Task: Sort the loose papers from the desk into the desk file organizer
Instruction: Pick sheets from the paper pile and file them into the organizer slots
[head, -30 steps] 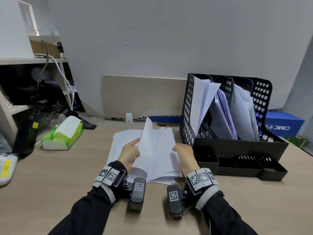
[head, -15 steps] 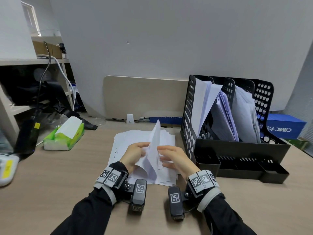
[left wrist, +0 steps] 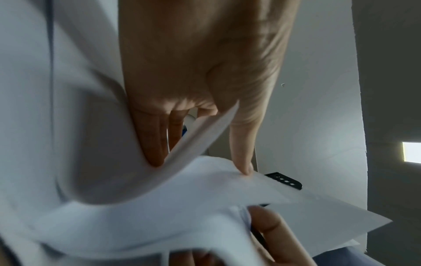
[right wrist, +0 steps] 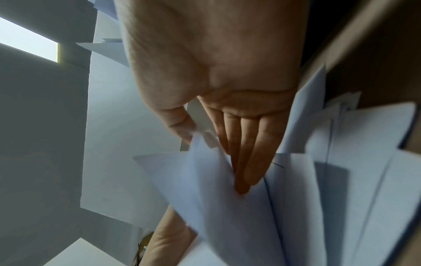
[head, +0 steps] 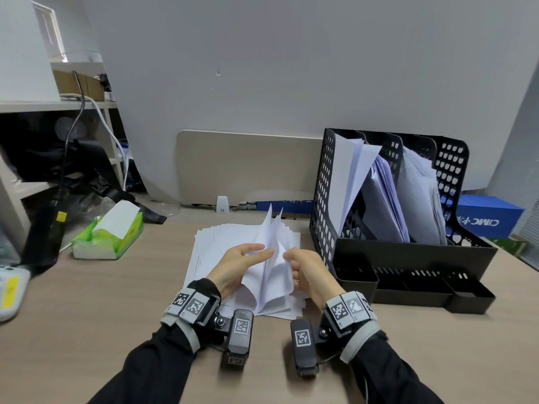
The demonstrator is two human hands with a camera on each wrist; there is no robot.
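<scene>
A bundle of white sheets [head: 272, 275] stands folded upward between my two hands. My left hand [head: 256, 255] pinches its left side with thumb on top, and my right hand [head: 294, 259] pinches the right side. In the left wrist view the left hand [left wrist: 200, 162] has thumb and fingers on either side of the sheets [left wrist: 136, 216]. The right wrist view shows my right hand [right wrist: 214, 158] with the sheets [right wrist: 227, 225] between thumb and fingers. Beneath lies a fanned stack of loose papers [head: 221, 237]. The black desk file organizer [head: 414, 258] stands to the right, its three slots holding papers.
A green tissue pack [head: 108, 237] lies at the left of the desk. A white device [head: 11, 287] sits at the left edge. A beige panel [head: 248, 164] stands at the back, a blue box [head: 490, 217] behind the organizer. Shelves with cables [head: 73, 126] fill the left.
My hands have come together over the stack. The sheets, spread wide one second ago, are now folded upward into a narrow bundle between both hands.
</scene>
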